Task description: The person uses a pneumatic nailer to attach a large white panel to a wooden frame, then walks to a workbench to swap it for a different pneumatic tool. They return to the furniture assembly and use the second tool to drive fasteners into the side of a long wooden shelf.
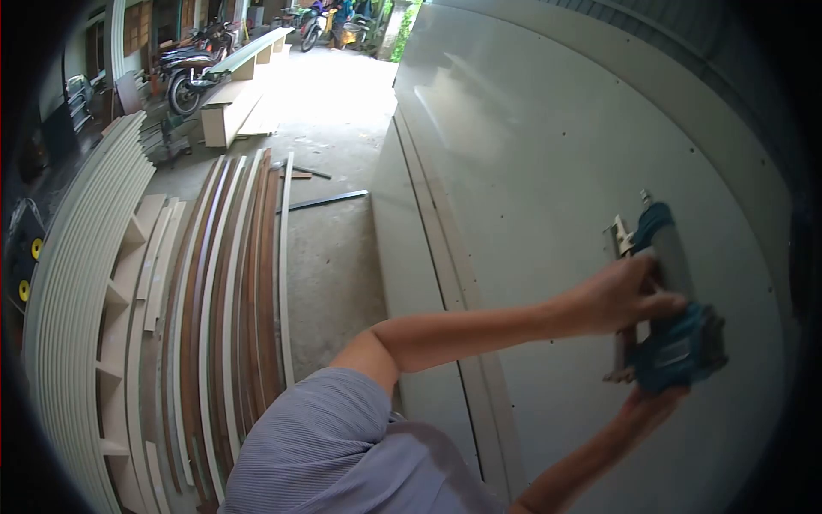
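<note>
A teal power tool [676,347] with a grey middle and metal parts along its left side is against or just over a large pale grey panel [531,197]; contact is hard to tell. My left hand [629,295] comes in from the left and is closed around the middle of the tool. Under the tool's lower end is my right hand [655,403], wrapped on the teal body with its fingers mostly hidden. Small dark dots, like fastener heads or holes, mark the panel in rows.
Long brown and white strips [227,283] lie on the floor at the left, beside a stack of pale ribbed panels [86,248]. A long pale box-like frame [214,124] and parked motorbikes [184,90] stand farther back. A person [342,13] is near the far doorway.
</note>
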A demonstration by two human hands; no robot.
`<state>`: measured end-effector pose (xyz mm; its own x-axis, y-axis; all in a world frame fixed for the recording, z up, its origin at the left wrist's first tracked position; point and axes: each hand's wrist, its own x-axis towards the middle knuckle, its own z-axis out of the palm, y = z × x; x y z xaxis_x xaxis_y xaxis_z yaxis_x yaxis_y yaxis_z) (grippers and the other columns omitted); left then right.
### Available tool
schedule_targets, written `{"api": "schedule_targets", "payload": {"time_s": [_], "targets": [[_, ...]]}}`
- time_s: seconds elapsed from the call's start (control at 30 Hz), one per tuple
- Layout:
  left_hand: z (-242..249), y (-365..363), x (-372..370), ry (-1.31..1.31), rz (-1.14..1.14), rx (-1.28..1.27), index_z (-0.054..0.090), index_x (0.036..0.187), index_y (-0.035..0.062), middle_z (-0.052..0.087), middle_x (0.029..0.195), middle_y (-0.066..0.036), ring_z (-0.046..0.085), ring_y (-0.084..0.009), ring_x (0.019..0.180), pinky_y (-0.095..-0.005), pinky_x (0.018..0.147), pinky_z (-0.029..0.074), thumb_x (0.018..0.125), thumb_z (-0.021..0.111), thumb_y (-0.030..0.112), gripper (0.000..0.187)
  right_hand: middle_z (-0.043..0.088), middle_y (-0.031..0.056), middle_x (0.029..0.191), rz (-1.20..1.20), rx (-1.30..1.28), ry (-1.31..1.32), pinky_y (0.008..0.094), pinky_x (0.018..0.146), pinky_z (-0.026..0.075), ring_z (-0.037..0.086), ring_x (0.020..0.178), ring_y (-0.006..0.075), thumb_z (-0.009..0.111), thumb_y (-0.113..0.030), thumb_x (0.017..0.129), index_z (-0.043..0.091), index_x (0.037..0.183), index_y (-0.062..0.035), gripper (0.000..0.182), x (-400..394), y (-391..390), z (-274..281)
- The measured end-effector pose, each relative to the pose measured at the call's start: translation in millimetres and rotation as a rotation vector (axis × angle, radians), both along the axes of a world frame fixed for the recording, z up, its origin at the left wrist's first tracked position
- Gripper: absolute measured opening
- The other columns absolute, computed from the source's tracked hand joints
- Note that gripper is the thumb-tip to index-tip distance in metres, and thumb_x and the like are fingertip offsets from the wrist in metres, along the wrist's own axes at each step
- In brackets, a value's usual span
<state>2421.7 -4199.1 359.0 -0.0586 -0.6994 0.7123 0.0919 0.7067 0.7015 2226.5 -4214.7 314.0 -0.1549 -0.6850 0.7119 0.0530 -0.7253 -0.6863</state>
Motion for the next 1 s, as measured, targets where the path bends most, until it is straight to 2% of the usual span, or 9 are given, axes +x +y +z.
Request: {"api": "schedule_targets", "payload": {"time_s": [0.1, 0.23, 0.37, 0.5, 0.63, 0.7, 0.8, 0.9, 1.0], "targets": [[-53.9, 44.1, 1.5, 0.028, -0.122, 0.301, 0.044, 0.108, -0.0068, 0.059, 0.08, -0.014, 0.06, -0.0154, 0.065, -0.0237, 0.051, 0.049, 0.084, 0.054, 0.048, 0.061, 0.053, 0.0142, 0.109, -0.045, -0.005, 0.247, 0.0344, 0.079, 0.046, 0.054, 0.096, 0.0229, 0.054, -0.075, 0.063, 0.047, 0.116, 0.0042, 0.096, -3.0, 40.4, -55.2], [-115.4, 81.8, -10.0, 0.085, -0.155, 0.661, 0.046, 0.106, -0.0087, 0.058, 0.081, -0.014, 0.061, -0.0191, 0.072, -0.0266, 0.063, 0.051, 0.083, 0.054, 0.05, 0.064, 0.049, 0.0051, 0.095, 0.196, 0.331, 0.401, 0.0294, 0.075, 0.043, 0.052, 0.089, 0.0172, 0.068, -0.071, 0.052, 0.052, 0.102, 0.0032, 0.091, -0.7, 86.3, -97.0], [-195.0, 110.7, -39.7, 0.09, -0.137, 0.912, 0.05, 0.102, -0.0102, 0.059, 0.085, -0.014, 0.06, -0.0156, 0.073, -0.0261, 0.066, 0.051, 0.083, 0.054, 0.049, 0.062, 0.048, 0.0075, 0.097, 0.355, 0.553, 0.364, 0.0295, 0.076, 0.043, 0.052, 0.091, 0.0178, 0.071, -0.069, 0.051, 0.049, 0.106, 0.0047, 0.094, -33.9, 124.4, -162.2], [-218.8, 152.8, -74.8, 0.161, -0.21, 1.203, 0.051, 0.104, -0.0057, 0.058, 0.092, -0.013, 0.06, -0.0181, 0.084, -0.0297, 0.077, 0.049, 0.087, 0.05, 0.047, 0.055, 0.048, 0.0093, 0.103, 0.442, 0.822, 0.323, 0.0287, 0.079, 0.043, 0.051, 0.097, 0.0179, 0.072, -0.063, 0.056, 0.046, 0.113, 0.0056, 0.093, -74.3, 177.7, -199.5], [-250.9, 180.8, -116.2, 0.357, -0.324, 1.427, 0.047, 0.111, -0.0034, 0.056, 0.101, -0.01, 0.058, -0.0199, 0.092, -0.0316, 0.082, 0.047, 0.085, 0.052, 0.047, 0.057, 0.048, 0.0088, 0.107, 0.47, 0.895, 0.385, 0.0325, 0.084, 0.04, 0.049, 0.101, 0.0198, 0.067, -0.066, 0.059, 0.05, 0.115, 0.002, 0.09, -121.7, 201.9, -224.6], [-264.5, 192.0, -135.1, 0.392, -0.36, 1.517, 0.044, 0.116, -0.0016, 0.054, 0.103, -0.009, 0.058, -0.0196, 0.095, -0.0314, 0.082, 0.047, 0.084, 0.054, 0.047, 0.059, 0.049, 0.0089, 0.107, 0.473, 0.856, 0.458, 0.0334, 0.083, 0.04, 0.05, 0.099, 0.0203, 0.055, -0.071, 0.067, 0.052, 0.115, 0.0004, 0.086, -138.7, 210.3, -230.7], [-285.3, 208.6, -159.3, 0.476, -0.39, 1.625, 0.043, 0.118, 0.0007, 0.052, 0.107, -0.008, 0.055, -0.0183, 0.097, -0.0306, 0.081, 0.045, 0.083, 0.056, 0.046, 0.059, 0.051, 0.0085, 0.103, 0.57, 1.051, 0.302, 0.0306, 0.079, 0.04, 0.051, 0.094, 0.0183, 0.032, -0.067, 0.083, 0.053, 0.111, -0.0007, 0.075, -162.9, 223.1, -255.9], [-300.9, 221.1, -176.2, 0.375, -0.391, 1.693, 0.041, 0.121, 0.0035, 0.049, 0.11, -0.007, 0.052, -0.0172, 0.095, -0.0301, 0.081, 0.042, 0.082, 0.056, 0.049, 0.061, 0.052, 0.0085, 0.101, 0.554, 1.352, 0.395, 0.0302, 0.079, 0.04, 0.051, 0.092, 0.0169, 0.035, -0.063, 0.085, 0.051, 0.112, -0.0009, 0.069, -183.2, 228.6, -284.1], [-319.7, 241.6, -195.4, 0.345, -0.413, 1.735, 0.04, 0.122, 0.0049, 0.049, 0.109, -0.006, 0.05, -0.0156, 0.091, -0.0286, 0.081, 0.04, 0.082, 0.055, 0.052, 0.063, 0.052, 0.0097, 0.101, 0.707, 1.277, 0.572, 0.0291, 0.078, 0.04, 0.051, 0.091, 0.0168, 0.041, -0.056, 0.087, 0.047, 0.116, 0.0001, 0.064, -190.0, 228.0, -302.1]]}}
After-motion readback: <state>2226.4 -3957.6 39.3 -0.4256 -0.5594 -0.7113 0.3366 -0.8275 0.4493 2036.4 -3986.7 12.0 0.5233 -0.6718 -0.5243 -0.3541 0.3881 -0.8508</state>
